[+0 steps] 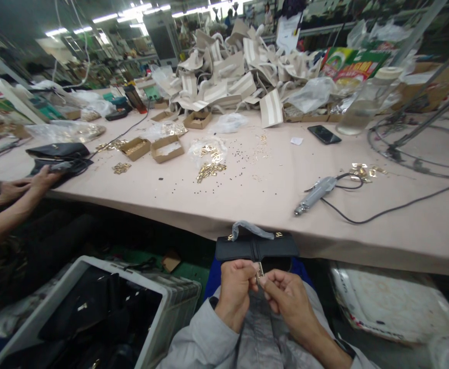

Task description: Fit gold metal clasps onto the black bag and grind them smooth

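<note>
A black handbag (257, 247) with a plastic-wrapped handle and gold fittings rests against the table's front edge, over my lap. Just below it my left hand (235, 292) and my right hand (286, 297) meet, fingers closed. Both pinch a small gold metal clasp (260, 270) that sits at the bag's lower edge. An electric screwdriver (317, 193) with a black cable lies on the table to the right of the bag, untouched.
The pink table (247, 200) carries piles of gold hardware (209, 169), small cardboard boxes (166, 148), a phone (323, 134), a water jar (363, 105) and heaped striped bags (224, 72). A co-worker's hands (36, 182) touch another black bag at left. A white bin (94, 312) with black bags stands below left.
</note>
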Tool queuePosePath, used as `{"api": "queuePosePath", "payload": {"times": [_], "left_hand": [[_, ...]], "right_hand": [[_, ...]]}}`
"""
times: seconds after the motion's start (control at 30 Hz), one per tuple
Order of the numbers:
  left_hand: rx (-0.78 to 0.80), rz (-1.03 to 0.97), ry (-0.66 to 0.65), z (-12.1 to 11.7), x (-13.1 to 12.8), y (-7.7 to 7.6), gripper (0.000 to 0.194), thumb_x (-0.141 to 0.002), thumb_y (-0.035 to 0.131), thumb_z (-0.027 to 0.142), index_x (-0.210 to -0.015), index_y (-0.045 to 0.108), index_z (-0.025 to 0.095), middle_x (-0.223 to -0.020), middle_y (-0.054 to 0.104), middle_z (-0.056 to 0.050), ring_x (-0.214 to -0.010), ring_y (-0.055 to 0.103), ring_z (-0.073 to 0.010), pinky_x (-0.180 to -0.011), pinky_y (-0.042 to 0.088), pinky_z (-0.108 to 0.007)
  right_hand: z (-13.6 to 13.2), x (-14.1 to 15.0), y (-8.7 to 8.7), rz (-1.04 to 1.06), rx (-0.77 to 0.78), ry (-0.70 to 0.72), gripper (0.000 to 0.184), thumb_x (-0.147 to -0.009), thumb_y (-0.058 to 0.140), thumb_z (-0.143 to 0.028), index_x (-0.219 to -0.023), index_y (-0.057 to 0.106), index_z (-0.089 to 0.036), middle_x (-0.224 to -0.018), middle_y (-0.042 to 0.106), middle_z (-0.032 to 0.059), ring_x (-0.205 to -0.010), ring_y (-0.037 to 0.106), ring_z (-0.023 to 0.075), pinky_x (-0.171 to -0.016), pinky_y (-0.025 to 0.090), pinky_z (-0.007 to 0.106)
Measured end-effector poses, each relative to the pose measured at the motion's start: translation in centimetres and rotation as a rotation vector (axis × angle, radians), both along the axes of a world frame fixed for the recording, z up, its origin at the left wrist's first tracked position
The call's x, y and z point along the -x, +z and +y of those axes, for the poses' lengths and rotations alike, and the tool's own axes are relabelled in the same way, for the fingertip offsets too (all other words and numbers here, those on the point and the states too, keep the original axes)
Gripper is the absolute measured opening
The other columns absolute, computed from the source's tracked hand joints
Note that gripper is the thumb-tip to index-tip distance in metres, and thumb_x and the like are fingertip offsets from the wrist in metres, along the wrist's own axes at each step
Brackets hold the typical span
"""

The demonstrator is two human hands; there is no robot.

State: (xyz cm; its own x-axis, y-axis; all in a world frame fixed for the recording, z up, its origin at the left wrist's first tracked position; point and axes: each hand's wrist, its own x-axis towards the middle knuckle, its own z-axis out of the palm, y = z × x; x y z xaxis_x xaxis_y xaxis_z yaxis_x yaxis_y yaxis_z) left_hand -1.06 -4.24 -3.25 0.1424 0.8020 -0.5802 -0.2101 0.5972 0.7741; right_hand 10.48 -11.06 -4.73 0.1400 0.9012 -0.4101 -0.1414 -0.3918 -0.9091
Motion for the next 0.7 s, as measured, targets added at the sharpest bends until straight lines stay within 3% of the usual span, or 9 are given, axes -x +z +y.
{"api": "queuePosePath", "payload": {"times": [0.4, 0.57, 0.7], "left_hand": [[-0.029, 0.05, 0.036, -0.6, -0.4, 0.1, 0.017, -0.054, 0.075, 0.028, -0.05, 0.065, 0.015, -0.042, 0.052, 0.001, -0.037, 0.045, -0.0101, -0.043, 0.034, -0.024], [-0.014, 0.04, 0.013, -0.5, -0.1, 0.0, 0.02, -0.054, 0.076, 0.029, -0.047, 0.064, 0.015, -0.041, 0.051, 0.001, -0.036, 0.044, -0.0096, -0.042, 0.034, -0.024], [-0.011, 0.041, 0.008, -0.4, 0.1, -0.2, 0.022, -0.053, 0.079, 0.031, -0.048, 0.066, 0.013, -0.041, 0.051, 0.001, -0.036, 0.042, -0.0085, -0.04, 0.032, -0.023]], "right_hand": [[-0.4, 0.3, -0.5, 0.115, 0.005, -0.032, 0.044, -0.085, 0.075, -0.056, -0.065, 0.065, -0.018, -0.049, 0.055, -0.0015, -0.039, 0.043, 0.0095, -0.043, 0.027, 0.022], [-0.4, -0.4, 0.0, -0.191, -0.034, 0.051, 0.041, -0.091, 0.069, -0.055, -0.075, 0.072, -0.018, -0.063, 0.066, 0.0039, -0.048, 0.057, 0.015, -0.046, 0.038, 0.025], [0.1, -1.2, 1.3, -0.424, -0.215, 0.005, 0.026, -0.096, 0.067, -0.044, -0.09, 0.076, -0.02, -0.078, 0.071, 0.0066, -0.067, 0.066, 0.0208, -0.06, 0.049, 0.029]]}}
